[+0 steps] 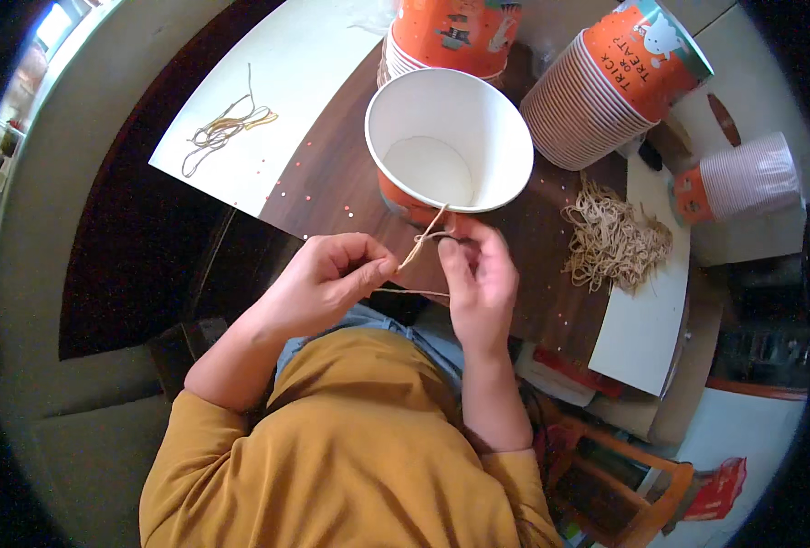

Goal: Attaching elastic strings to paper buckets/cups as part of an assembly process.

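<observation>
A paper bucket [501, 151], white inside and orange outside, stands on the table with its mouth tilted toward me. Tan cord [413, 251] comes off its near rim and forms a loop between my hands. My left hand [327, 274] pinches the cord between thumb and forefinger. On the other side of the loop, my right hand [480, 279] has its thumb and fingers closed on the cord, close against the bucket's outer wall. A second stretch of cord runs low between both hands. My fingers hide how the loop is tied, if at all.
A tangled heap of cord [615, 239] lies to the right, and a few loose cords [227, 132] lie on white board at the left. Nested orange buckets [592, 96] stand at the back, with another wrapped stack [743, 178] far right. A wooden chair [624, 479] is at lower right.
</observation>
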### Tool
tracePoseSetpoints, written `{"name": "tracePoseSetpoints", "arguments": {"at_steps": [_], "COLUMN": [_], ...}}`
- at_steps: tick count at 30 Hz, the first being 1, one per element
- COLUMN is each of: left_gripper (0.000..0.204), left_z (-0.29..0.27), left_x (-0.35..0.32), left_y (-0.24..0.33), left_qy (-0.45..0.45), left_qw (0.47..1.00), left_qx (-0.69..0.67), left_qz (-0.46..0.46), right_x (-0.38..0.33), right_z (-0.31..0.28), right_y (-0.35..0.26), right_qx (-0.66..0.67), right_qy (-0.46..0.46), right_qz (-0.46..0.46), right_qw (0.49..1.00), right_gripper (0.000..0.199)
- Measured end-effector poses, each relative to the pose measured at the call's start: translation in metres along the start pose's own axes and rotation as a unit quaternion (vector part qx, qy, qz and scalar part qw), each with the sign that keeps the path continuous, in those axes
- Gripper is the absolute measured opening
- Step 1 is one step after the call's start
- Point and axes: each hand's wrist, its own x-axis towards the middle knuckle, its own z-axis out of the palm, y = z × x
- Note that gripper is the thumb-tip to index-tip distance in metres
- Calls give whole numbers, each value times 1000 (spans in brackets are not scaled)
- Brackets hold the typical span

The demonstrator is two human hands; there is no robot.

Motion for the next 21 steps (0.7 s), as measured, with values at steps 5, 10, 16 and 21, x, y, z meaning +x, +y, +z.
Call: {"name": "tracePoseSetpoints", "arguments": {"at_steps": [5,10,16,21], "left_gripper": [18,17,21,12], "left_z": [6,5,-9,-4], "left_x": [-14,-24,-42,-43], "left_y": [17,39,72,81], "left_qy": [-5,-52,-242,-390], "left_qw": [1000,996,958,870], "left_qx": [-14,46,63,18], "left_qz": [20,52,141,302], "right_x": [-8,4,19,31], "right_z": [-6,0,-14,-32], "right_y": [-28,-26,-12,-16], "right_qx": [-303,-313,-342,-334], "right_qy": [12,8,61,28], "right_qz": [-351,-439,-433,-450], "right_qw": [886,842,831,828], "right_gripper": [33,20,18,17]}}
